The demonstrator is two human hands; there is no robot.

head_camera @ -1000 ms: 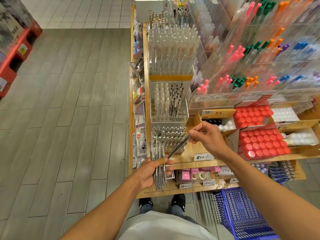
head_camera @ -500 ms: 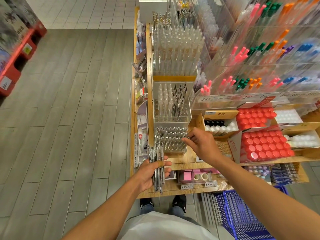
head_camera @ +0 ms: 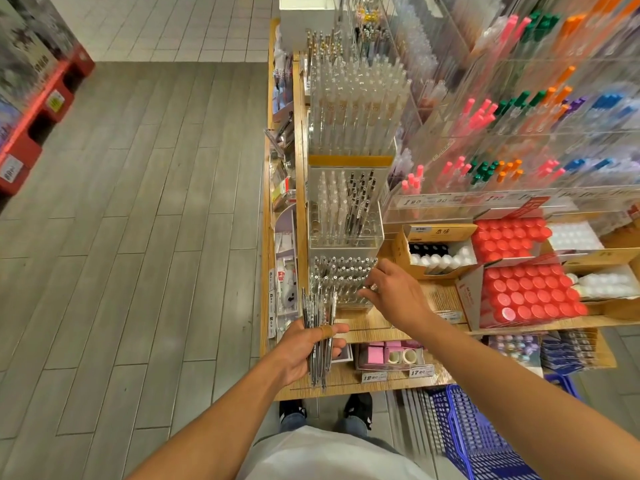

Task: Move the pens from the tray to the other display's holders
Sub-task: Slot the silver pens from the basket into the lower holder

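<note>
My left hand (head_camera: 308,348) grips a bundle of several silver-and-black pens (head_camera: 319,323), held upright in front of the wooden shelf edge. My right hand (head_camera: 391,289) reaches into the lowest clear pen holder (head_camera: 341,280), fingertips pinching the top of a silver pen at its right side. That holder is packed with upright silver pens. Above it stands a second clear holder (head_camera: 344,209) with white and black pens, and higher still a tall block of clear pens (head_camera: 356,109).
Red-capped bottles fill boxes (head_camera: 530,292) on the right of the wooden shelf (head_camera: 398,323). Coloured markers stand in acrylic racks (head_camera: 519,133) behind. A blue shopping basket (head_camera: 481,434) sits on the floor at lower right. Grey plank floor lies to the left.
My right hand carried one pen from the bundle to the lowest holder and lowered it in. The left hand kept the bundle nearly still.
</note>
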